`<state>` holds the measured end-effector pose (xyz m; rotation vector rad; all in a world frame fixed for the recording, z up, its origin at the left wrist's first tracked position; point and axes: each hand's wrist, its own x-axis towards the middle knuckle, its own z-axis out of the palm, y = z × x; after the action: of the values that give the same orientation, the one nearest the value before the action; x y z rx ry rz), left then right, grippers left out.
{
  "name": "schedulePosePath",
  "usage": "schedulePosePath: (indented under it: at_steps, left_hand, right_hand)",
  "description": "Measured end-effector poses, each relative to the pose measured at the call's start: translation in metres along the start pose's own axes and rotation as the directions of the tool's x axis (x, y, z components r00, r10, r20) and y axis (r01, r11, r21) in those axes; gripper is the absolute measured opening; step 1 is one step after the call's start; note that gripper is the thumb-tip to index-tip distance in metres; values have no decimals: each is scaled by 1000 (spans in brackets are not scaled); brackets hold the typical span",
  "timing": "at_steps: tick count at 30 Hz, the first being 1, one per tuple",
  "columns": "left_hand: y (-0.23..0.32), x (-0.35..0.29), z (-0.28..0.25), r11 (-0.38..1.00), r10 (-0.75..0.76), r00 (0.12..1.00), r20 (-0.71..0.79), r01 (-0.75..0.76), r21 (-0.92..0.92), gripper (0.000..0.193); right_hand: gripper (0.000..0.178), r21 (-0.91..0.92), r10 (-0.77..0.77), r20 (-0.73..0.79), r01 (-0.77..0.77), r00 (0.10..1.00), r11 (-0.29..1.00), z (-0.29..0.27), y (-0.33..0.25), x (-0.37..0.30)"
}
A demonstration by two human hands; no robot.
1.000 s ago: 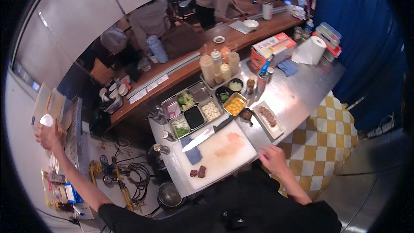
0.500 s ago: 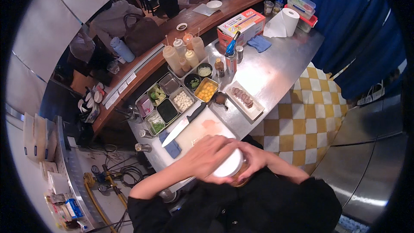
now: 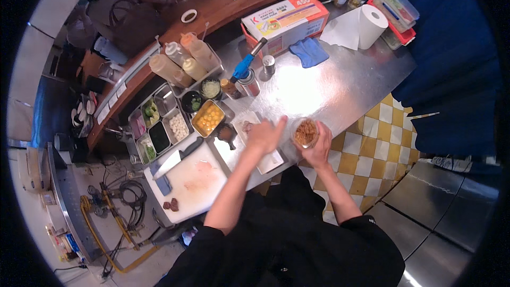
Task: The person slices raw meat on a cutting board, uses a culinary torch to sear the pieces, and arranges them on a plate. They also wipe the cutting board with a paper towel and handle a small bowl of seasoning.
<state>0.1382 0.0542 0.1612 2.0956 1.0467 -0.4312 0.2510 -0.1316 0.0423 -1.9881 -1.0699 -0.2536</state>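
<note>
The grip of our right hand wraps an uncovered jar, right of centre; our left hand, over the tray already holding meat, is too blurred to tell. Two dark pieces remain on the board.

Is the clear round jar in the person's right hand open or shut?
Open. The clear round jar in the right hand has its mouth uncovered, with brown crumbly contents plainly showing inside.

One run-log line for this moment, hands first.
Left hand: blurred, over white plate, grip unclear | right hand: holding clear jar of brown bits | knife: along far edge of cutting board
</note>
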Motion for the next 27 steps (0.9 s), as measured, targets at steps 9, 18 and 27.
schedulePosePath:
  at_steps: [9,18,27]
  left_hand:
    - [-127,-66,80,876,-214,977,-12,187,-445,75]
    - [-201,-78,190,323,-584,811,-4,228,-918,64]
    - [-170,-88,162,783,-511,740,-438,189,-593,51]
  right_hand:
    - [72,366,-161,145,98,976,926,-12,39,109]
    - [18,-259,88,892,343,444,903,10,35,169]
    - [10,81,-345,443,346,827,935,-8,33,152]
